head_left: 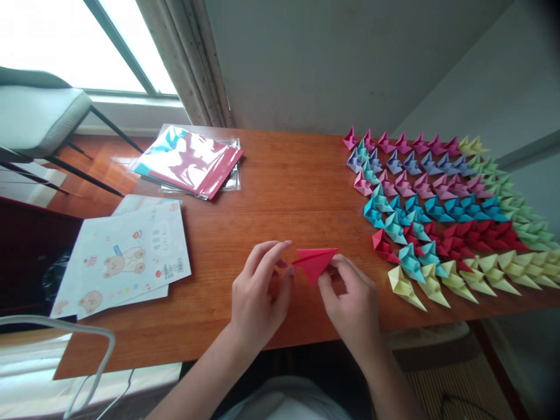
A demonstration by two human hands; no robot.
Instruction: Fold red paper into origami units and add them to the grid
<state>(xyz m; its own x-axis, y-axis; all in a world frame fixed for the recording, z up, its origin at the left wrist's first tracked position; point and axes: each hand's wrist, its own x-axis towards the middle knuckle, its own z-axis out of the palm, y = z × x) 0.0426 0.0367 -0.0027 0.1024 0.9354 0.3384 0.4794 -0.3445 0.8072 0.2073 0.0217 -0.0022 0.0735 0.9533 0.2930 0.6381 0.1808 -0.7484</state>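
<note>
A red folded paper [315, 262], roughly triangular with a layered flap, is held above the table. My right hand [352, 291] pinches its right side between thumb and fingers. At the paper's left point is my left hand [265, 289], its fingers curved and spread apart; the thumb tip is close to that point, and whether it touches cannot be made out. To the right stand rows of folded paper boats in several colours, among them a red paper boat [385, 246], a blue paper boat [374, 211] and a pale yellow paper boat [405, 287].
Shiny plastic-wrapped packs of coloured paper [188, 160] lie at the table's back left. Nearer are white sheets printed with bears [131, 256]. A white cable [107, 350] curves at the lower left. A chair [41, 116] stands beyond the wooden table [280, 198] by the window.
</note>
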